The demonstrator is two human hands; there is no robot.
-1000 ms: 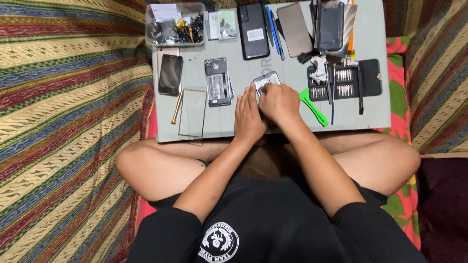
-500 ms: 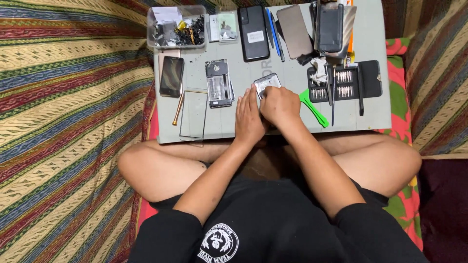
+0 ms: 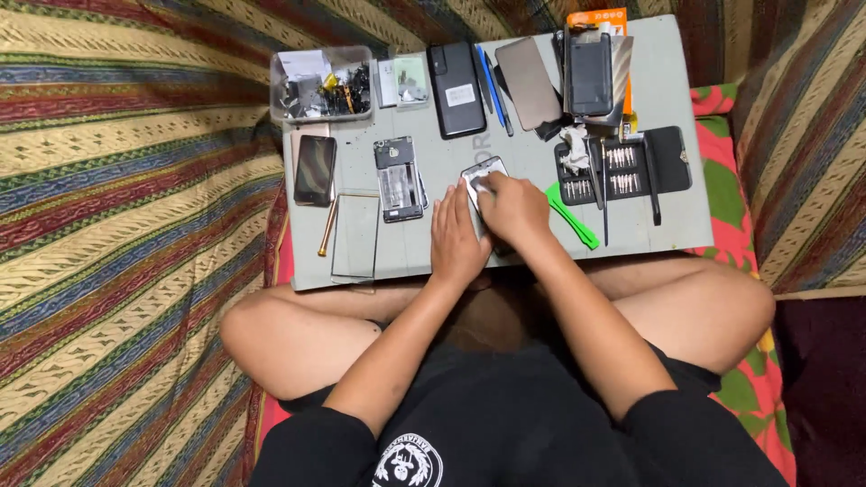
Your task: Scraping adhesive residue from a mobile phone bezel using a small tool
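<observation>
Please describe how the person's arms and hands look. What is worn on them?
Both arms are bare from the short black sleeves down. The left hand and right hand wear no gloves, and I see no watch, ring or bracelet, though small details are hard to tell. The sleeves belong to a black T-shirt with a round white emblem on the chest.

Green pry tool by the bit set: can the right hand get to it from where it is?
Probably yes: the green pry tool lies uncovered on the board just beside the right hand, nothing between them.
</observation>
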